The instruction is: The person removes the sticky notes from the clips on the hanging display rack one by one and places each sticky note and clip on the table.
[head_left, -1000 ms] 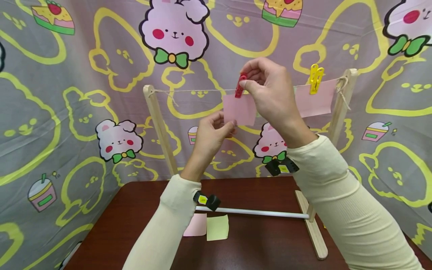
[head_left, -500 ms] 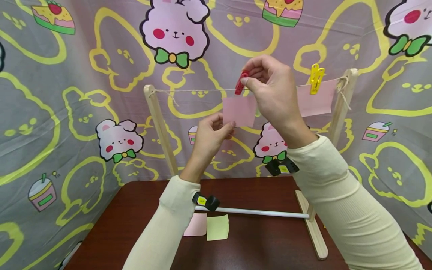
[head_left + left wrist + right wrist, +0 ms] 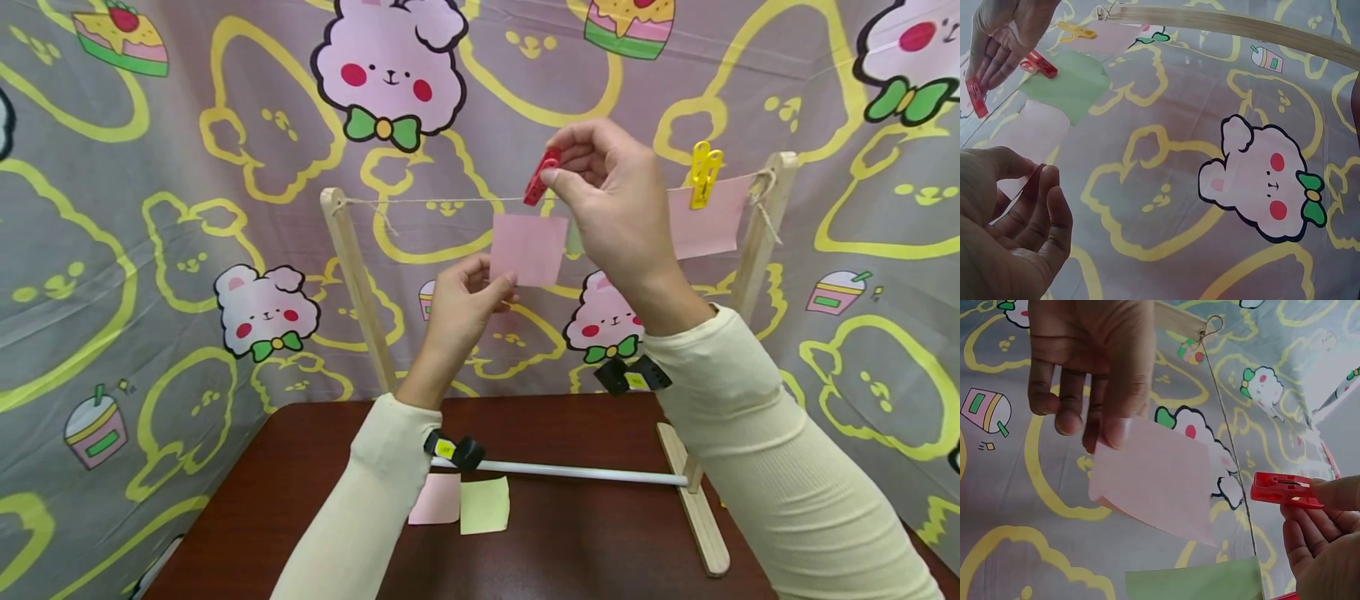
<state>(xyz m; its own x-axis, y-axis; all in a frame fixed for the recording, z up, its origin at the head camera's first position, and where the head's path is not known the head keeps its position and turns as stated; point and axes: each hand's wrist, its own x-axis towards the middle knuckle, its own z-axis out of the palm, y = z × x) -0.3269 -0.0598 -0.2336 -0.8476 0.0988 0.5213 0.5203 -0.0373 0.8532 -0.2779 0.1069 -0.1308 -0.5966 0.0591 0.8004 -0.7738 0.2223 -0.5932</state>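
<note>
My left hand (image 3: pixel 468 304) pinches a pink paper note (image 3: pixel 527 250) by its lower left corner, just below the string line (image 3: pixel 442 201). Between thumb and fingers of my right hand (image 3: pixel 611 208) is a red clothespin (image 3: pixel 540 177), tilted, its tip near the string. A gap separates the clothespin from the note's top edge. In the left wrist view a green note (image 3: pixel 1069 87) hangs from a second red clothespin (image 3: pixel 1040 64); my right hand mostly hides it in the head view. A yellow clothespin (image 3: pixel 703 177) grips another pink note (image 3: pixel 716 221) at the line's right end.
Wooden posts (image 3: pixel 356 283) hold the string at both ends, joined low down by a white rod (image 3: pixel 577 472). On the dark table (image 3: pixel 570 542) lie a pink note (image 3: pixel 437 500) and a yellow-green note (image 3: pixel 484 506). Patterned cloth hangs behind.
My right hand has drawn the red clothespin up and slightly right, away from the pink note's top edge. The note in my left hand has dropped a little and shifted slightly left.
</note>
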